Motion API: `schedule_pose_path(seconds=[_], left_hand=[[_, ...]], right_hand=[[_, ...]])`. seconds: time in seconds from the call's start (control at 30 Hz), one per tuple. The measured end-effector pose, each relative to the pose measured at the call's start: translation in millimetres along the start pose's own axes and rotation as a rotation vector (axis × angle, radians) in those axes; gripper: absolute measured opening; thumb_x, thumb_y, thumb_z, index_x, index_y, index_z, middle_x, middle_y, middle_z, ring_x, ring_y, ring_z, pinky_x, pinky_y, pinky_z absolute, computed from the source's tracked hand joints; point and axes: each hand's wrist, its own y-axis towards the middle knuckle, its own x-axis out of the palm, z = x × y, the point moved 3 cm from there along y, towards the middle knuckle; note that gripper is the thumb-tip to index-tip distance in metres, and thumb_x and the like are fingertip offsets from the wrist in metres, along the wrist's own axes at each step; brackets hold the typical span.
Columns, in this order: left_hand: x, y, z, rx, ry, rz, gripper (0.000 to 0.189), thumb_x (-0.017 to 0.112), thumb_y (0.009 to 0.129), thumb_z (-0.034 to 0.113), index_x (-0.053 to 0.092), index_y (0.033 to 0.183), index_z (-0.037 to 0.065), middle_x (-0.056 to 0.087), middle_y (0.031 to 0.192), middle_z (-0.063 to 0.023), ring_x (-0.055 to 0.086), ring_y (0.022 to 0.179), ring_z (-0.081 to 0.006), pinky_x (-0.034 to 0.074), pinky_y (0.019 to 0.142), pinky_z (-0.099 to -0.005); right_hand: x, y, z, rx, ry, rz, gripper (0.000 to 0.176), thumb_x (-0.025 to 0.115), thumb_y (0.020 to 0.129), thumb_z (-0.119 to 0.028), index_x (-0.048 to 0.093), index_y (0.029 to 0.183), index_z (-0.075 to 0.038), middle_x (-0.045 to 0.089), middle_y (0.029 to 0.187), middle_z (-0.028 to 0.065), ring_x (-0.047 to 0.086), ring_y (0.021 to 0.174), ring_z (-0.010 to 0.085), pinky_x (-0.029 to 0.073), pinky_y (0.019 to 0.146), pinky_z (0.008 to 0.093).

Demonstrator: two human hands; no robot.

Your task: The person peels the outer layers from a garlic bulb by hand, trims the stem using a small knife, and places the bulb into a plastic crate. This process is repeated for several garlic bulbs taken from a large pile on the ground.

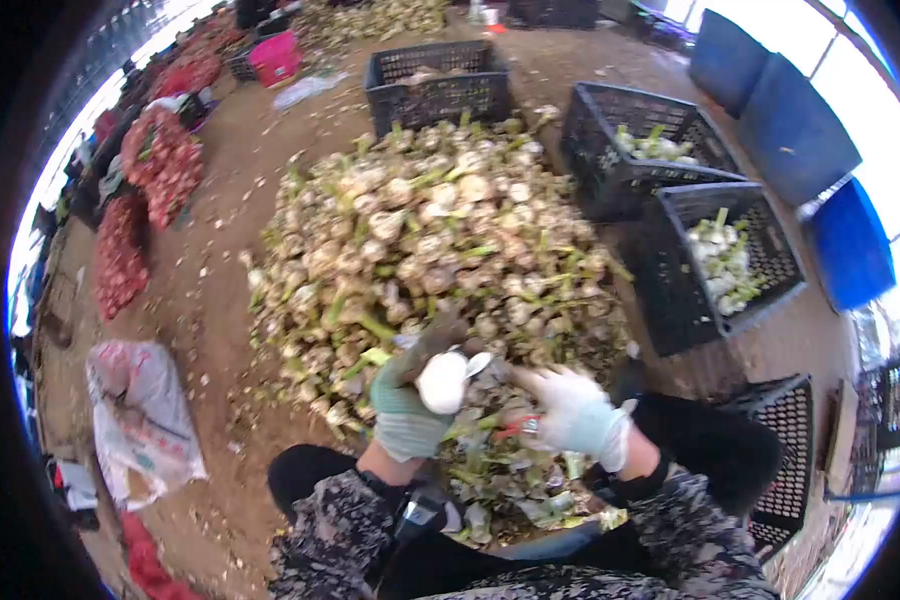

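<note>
A heap of garlic bulbs point(440, 220) with green and brown stems spreads in front of my knees. My left hand point(410, 410), in a greenish glove soiled dark at the fingers, is closed round a clean white garlic bulb point(442, 383). To its right, my right hand point(575, 412) wears a whitish glove, slightly blurred. Its fingers are bent around a red-handled tool point(520, 427), whose working end I cannot make out. Peeled skins and cut stems point(500, 480) lie below both hands, between my legs.
Black crates holding trimmed white garlic point(725, 260) stand at the right, beside blue barrels point(795, 130). Another black crate point(440, 95) is behind the heap. Red net sacks point(162, 165) line the left side. A white sack point(145, 420) lies at lower left.
</note>
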Motion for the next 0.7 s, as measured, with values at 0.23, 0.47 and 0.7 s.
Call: schedule_pose_path(seconds=[0.23,0.47,0.7], left_hand=[[-5.0,4.9,-34.0,-0.135,-0.04,0.113,0.042,0.044,0.077,0.02,0.051,0.111,-0.003,0.056,0.106,-0.0168,0.051,0.102,-0.0336,0.041,0.091,-0.047],[12.4,14.6,-32.0,-0.106,-0.039,0.138,0.036,0.049,0.079,0.023,0.053,0.106,0.0,0.058,0.099,-0.0121,0.056,0.093,-0.0275,0.046,0.084,-0.041],[-17.8,22.1,-38.9,0.035,0.459,0.406,0.028,0.059,0.08,0.032,0.053,0.099,0.012,0.055,0.089,0.002,0.05,0.08,-0.0122,0.037,0.076,-0.0266]], right_hand=[[21.8,-14.4,-24.0,-0.122,0.846,0.296,0.024,0.065,0.066,-0.004,0.057,0.09,-0.004,0.059,0.087,0.0147,0.057,0.082,0.0299,0.045,0.073,0.0337],[13.9,-8.7,10.3,0.146,0.961,-0.012,0.082,0.068,0.071,-0.026,0.021,0.132,0.002,0.055,0.106,0.02,0.057,0.095,0.0236,0.046,0.079,0.029],[72.8,64.9,114.9,0.004,2.331,-0.047,0.03,0.051,0.085,-0.019,0.046,0.11,-0.002,0.054,0.097,0.012,0.053,0.076,0.0207,0.049,0.061,0.0307]])
